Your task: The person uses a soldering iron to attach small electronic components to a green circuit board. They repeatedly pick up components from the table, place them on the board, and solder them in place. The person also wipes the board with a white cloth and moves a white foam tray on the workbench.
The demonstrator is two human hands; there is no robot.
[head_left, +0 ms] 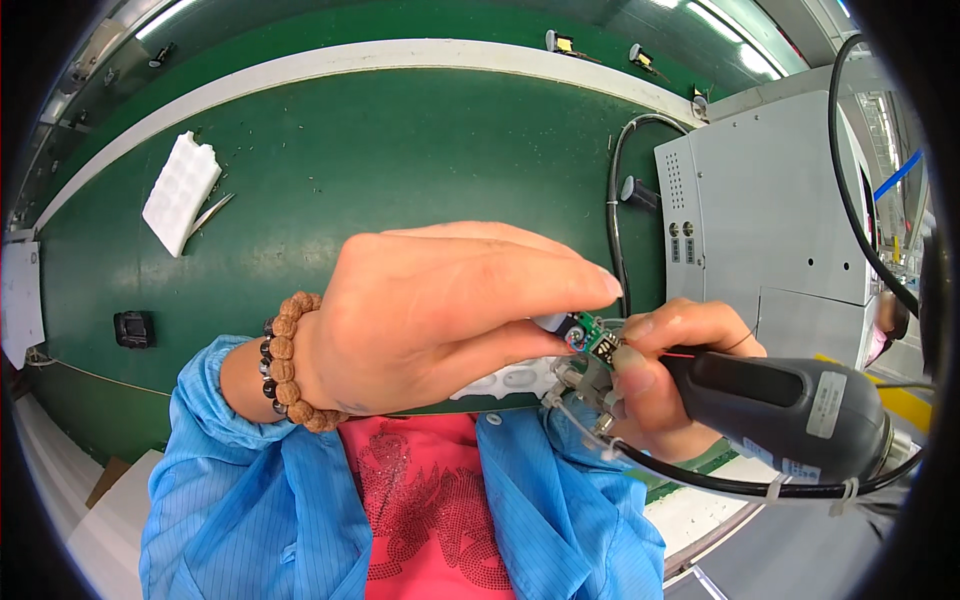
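Note:
My left hand [450, 300], a beaded bracelet on its wrist, reaches across the middle. Its thumb and fingers close on a small green circuit board [597, 338] with a whitish round part at one end. At the board's other end my right hand [655, 400] has its thumb and forefinger pinched together. What sits between those fingertips is too small to make out; a thin red line shows beside them. A dark grey tool body [790, 400] with a black cable lies against the right hand and hides part of it. Metal fittings [590, 390] stand just below the board.
A grey machine box [760, 200] fills the right side, with a black hose [613, 190] and a dark cylinder [640, 193] beside it. A white foam tray [180, 195] and tweezers [212, 213] lie far left, a black square part [133, 329] nearer. Another white tray [510, 379] sits under my hands.

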